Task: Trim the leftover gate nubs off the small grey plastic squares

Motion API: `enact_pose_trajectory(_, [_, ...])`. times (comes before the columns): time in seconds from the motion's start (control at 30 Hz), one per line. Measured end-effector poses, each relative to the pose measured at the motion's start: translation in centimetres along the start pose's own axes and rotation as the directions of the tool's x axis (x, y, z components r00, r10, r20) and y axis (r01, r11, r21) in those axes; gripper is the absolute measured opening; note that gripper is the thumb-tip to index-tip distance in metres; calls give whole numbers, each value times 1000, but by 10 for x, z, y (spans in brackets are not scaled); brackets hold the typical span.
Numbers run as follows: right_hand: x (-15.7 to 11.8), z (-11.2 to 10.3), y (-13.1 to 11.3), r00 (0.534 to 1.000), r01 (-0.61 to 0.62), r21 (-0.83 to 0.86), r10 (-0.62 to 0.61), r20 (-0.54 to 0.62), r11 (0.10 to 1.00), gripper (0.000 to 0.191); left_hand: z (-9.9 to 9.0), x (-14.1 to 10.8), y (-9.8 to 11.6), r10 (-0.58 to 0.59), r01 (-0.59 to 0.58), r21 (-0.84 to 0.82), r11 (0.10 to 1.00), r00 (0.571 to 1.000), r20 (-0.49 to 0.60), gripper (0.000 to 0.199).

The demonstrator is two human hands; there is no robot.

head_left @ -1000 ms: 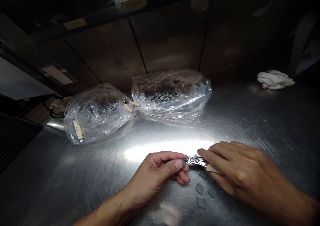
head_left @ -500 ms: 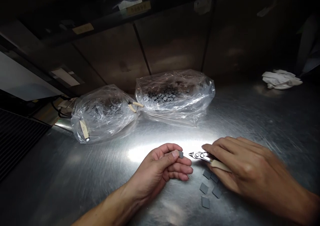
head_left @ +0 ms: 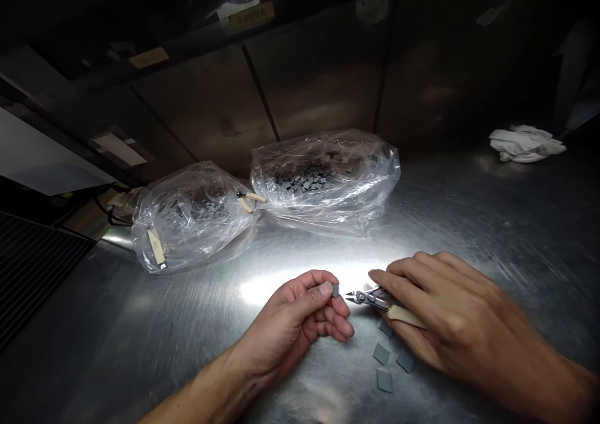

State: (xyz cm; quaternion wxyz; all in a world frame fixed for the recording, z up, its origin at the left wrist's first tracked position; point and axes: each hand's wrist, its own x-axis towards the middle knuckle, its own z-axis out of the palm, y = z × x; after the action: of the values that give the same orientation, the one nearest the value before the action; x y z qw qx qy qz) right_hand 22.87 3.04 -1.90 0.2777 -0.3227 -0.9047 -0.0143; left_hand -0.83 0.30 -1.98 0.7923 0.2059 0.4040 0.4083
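Observation:
Between thumb and fingers, my left hand (head_left: 304, 311) pinches a small grey piece (head_left: 335, 291) near the bottom middle of the view. To its right, my right hand (head_left: 450, 311) is wrapped round nippers with cream handles (head_left: 405, 316). The nippers' metal jaws (head_left: 359, 297) point left, a short gap away from the grey piece. Below them, several flat grey squares lie on the metal table, among them one (head_left: 384, 381) nearest the front and another (head_left: 381, 353) just behind it.
Two clear plastic bags of grey pieces, one in the middle (head_left: 323, 205) and one at left (head_left: 201, 224), stand at the back. Cream-handled nippers (head_left: 250, 200) lie between them. A cream tool (head_left: 156, 249) rests on the left bag. A crumpled white cloth (head_left: 525, 144) lies far right.
My right hand and the nippers have moved slightly left, nearer to the left hand. The fingers of my left hand have curled in a little. The view has shifted slightly.

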Motion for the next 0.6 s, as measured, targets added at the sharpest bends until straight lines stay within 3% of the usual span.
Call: enact_pose_trajectory(0.6, [-5,-2,7,998,-58,-3,59,3,998,22,0,0,2,16,-19,-100,995,999,-31,8])
